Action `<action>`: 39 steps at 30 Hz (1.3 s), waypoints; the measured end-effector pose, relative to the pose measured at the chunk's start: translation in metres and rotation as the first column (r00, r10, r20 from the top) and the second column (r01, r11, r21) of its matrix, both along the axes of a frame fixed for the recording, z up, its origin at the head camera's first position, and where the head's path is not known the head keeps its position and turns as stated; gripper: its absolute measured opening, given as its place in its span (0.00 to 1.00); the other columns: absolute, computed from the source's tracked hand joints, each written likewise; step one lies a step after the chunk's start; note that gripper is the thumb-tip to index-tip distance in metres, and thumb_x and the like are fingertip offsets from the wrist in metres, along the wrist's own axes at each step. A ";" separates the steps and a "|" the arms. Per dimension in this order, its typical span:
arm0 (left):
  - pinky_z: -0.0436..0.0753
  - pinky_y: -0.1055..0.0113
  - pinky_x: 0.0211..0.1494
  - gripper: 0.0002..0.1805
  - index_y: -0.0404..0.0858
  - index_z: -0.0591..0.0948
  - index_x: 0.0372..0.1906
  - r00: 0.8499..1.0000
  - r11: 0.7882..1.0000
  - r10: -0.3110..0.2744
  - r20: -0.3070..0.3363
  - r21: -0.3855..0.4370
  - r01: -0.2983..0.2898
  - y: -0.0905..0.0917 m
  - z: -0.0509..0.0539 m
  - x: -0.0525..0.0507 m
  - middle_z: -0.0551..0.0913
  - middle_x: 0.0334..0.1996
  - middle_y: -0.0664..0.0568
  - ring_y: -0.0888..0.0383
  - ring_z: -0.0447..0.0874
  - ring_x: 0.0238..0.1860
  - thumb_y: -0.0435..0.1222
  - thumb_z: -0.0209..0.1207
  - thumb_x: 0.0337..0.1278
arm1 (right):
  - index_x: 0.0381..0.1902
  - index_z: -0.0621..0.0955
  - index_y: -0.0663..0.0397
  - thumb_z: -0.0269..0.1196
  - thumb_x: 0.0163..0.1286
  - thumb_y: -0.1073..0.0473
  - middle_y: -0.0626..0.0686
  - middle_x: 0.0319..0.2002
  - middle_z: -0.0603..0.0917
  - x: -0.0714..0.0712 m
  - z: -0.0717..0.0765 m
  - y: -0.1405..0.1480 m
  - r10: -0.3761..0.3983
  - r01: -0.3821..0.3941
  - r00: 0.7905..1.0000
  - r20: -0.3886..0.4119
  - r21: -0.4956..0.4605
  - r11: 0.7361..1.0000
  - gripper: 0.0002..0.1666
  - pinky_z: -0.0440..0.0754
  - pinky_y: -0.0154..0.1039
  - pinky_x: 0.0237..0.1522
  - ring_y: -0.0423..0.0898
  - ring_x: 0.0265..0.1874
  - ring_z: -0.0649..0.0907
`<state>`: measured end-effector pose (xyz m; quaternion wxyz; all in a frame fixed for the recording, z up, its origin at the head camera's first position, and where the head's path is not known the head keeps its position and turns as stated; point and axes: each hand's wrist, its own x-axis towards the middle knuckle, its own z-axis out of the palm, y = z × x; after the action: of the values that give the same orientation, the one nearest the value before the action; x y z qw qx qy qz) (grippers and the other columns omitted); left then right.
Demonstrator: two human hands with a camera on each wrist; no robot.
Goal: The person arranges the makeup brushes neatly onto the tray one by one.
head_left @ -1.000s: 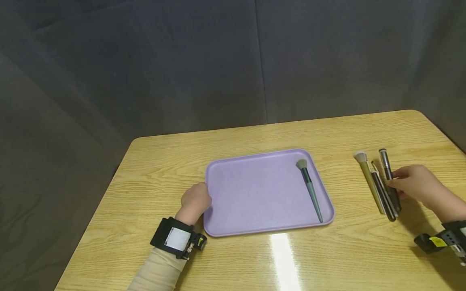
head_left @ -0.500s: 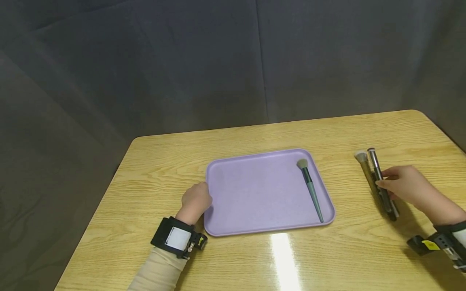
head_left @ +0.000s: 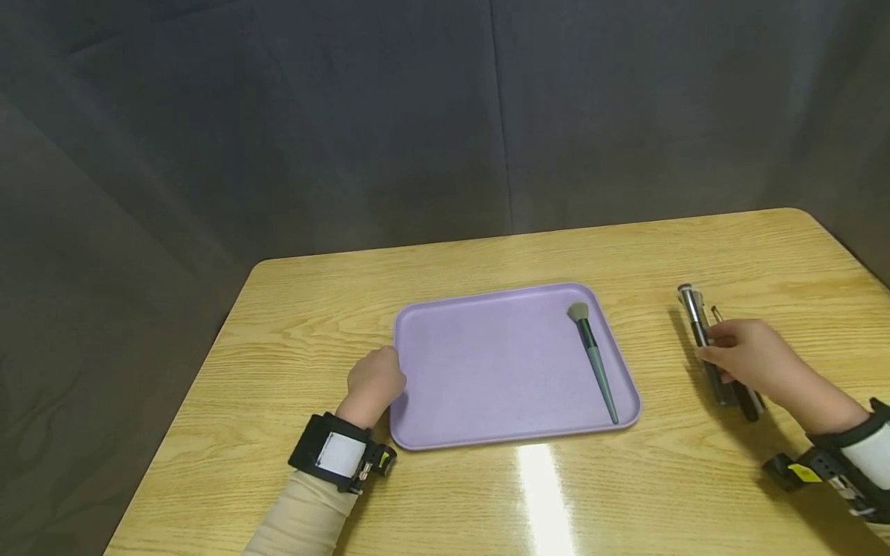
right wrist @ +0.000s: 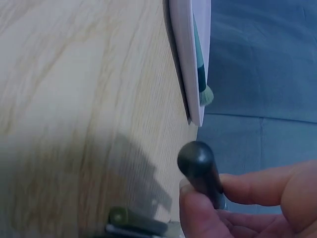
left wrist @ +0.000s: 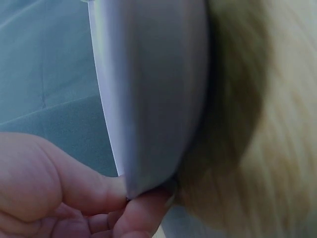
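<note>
My left hand (head_left: 375, 382) grips the left rim of a purple tray (head_left: 480, 371); in the left wrist view, thumb and finger pinch the tray's edge (left wrist: 163, 99). A makeup brush with a grey-green handle (head_left: 598, 371) lies along the tray's right side. To the right of the tray, my right hand (head_left: 754, 355) pinches a black-handled makeup brush with a silver ferrule (head_left: 693, 305). In the right wrist view its rounded black handle end (right wrist: 198, 161) is held above the table between thumb and fingers. Other brushes lie beneath, mostly hidden, one with a dark handle (head_left: 747, 404).
The wooden table (head_left: 459, 502) extends around the tray, with a bright light reflection at its front. A dark cloth (head_left: 389, 131) hangs behind the table. In the right wrist view, an olive brush handle (right wrist: 136, 221) lies low on the tabletop.
My right hand has lifted the black-handled brush and carried it left, across the other brushes. My left hand and the tray have stayed in place.
</note>
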<state>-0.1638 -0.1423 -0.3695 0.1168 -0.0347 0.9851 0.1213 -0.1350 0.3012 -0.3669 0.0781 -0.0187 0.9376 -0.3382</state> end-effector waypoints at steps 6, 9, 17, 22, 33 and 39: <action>0.76 0.62 0.25 0.11 0.25 0.80 0.44 1.000 1.000 -0.002 -0.001 0.000 0.002 0.000 0.000 0.000 0.80 0.28 0.42 0.52 0.77 0.25 0.27 0.53 0.59 | 0.49 0.68 0.90 0.57 0.68 0.68 0.74 0.35 0.79 0.000 0.001 -0.007 0.011 -0.011 1.000 -0.025 0.002 1.000 0.23 0.82 0.43 0.25 0.48 0.23 0.81; 0.76 0.62 0.25 0.11 0.25 0.80 0.44 1.000 1.000 -0.001 -0.002 -0.006 0.001 0.000 -0.001 0.000 0.80 0.28 0.42 0.52 0.77 0.25 0.27 0.54 0.58 | 0.51 0.68 0.91 0.57 0.68 0.68 0.73 0.35 0.79 0.000 0.002 -0.011 0.011 -0.011 1.000 -0.029 -0.001 1.000 0.24 0.81 0.42 0.24 0.47 0.22 0.81; 0.77 0.61 0.26 0.11 0.25 0.80 0.44 1.000 1.000 0.001 -0.004 -0.013 -0.001 -0.001 -0.002 0.001 0.80 0.28 0.42 0.52 0.77 0.26 0.27 0.54 0.57 | 0.52 0.68 0.90 0.58 0.68 0.67 0.73 0.35 0.80 -0.001 0.001 -0.020 0.012 -0.013 0.999 -0.033 -0.021 1.000 0.26 0.80 0.40 0.23 0.47 0.22 0.80; 0.76 0.61 0.25 0.11 0.25 0.80 0.43 1.000 1.000 -0.002 -0.010 -0.004 0.002 -0.002 -0.002 0.003 0.80 0.28 0.42 0.52 0.77 0.25 0.26 0.53 0.57 | 0.51 0.68 0.90 0.59 0.67 0.67 0.74 0.35 0.79 -0.001 0.000 -0.023 0.007 -0.008 0.999 -0.037 -0.027 1.000 0.26 0.81 0.41 0.24 0.47 0.22 0.81; 0.76 0.61 0.25 0.11 0.25 0.80 0.43 1.000 1.000 -0.006 -0.007 -0.003 0.006 -0.003 -0.001 0.004 0.80 0.28 0.42 0.52 0.77 0.26 0.26 0.53 0.57 | 0.52 0.67 0.90 0.59 0.68 0.67 0.75 0.37 0.79 0.000 0.001 -0.027 0.014 -0.015 0.999 -0.037 -0.017 1.000 0.26 0.82 0.43 0.24 0.48 0.22 0.82; 0.76 0.62 0.25 0.11 0.25 0.80 0.43 1.000 1.000 0.000 -0.002 -0.002 0.000 -0.002 -0.001 0.003 0.80 0.27 0.42 0.52 0.77 0.25 0.26 0.53 0.58 | 0.53 0.67 0.90 0.59 0.68 0.67 0.75 0.37 0.79 0.000 0.002 -0.031 0.026 -0.027 0.999 -0.026 -0.034 0.999 0.26 0.82 0.43 0.26 0.49 0.23 0.83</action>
<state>-0.1607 -0.1447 -0.3709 0.1159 -0.0346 0.9853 0.1202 -0.1347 0.2701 -0.3654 0.0700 -0.0367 0.9323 -0.3529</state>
